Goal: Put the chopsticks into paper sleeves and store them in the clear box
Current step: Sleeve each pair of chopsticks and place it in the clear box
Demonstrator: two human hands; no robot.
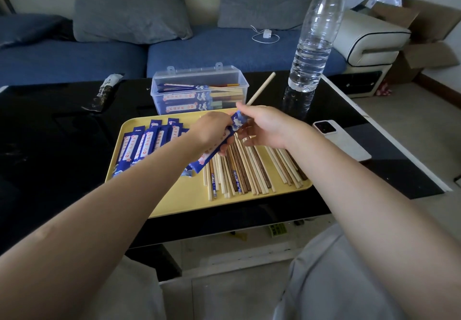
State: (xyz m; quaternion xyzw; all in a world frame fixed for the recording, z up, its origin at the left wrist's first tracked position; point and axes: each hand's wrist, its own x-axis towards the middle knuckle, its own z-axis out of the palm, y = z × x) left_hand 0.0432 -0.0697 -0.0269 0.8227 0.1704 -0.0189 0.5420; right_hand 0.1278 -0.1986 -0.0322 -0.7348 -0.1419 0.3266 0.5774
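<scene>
While the left hand (212, 130) curls its fingers round a blue sleeve (219, 145), the right hand (264, 126) pinches a pale chopstick (260, 89) between thumb and forefinger, its other fingers loosely bent. The sleeve slants from the left palm toward 1 o'clock, its open mouth just beside the right fingertips; the chopstick runs on from that pinch toward 1 o'clock, its far end above the black worktop (62, 132). Whether its near tip is already inside the sleeve cannot be told. Both hands hover over a yellow tray (179, 202). On the tray, loose chopsticks (249, 170) lie at 5 o'clock of the hands and empty sleeves (147, 142) at 9 o'clock. The clear box (199, 90), at 12 o'clock behind the tray, holds sleeved pairs. A water bottle (314, 37) stands at 2 o'clock; a white phone (341, 140) lies at 3 o'clock.
</scene>
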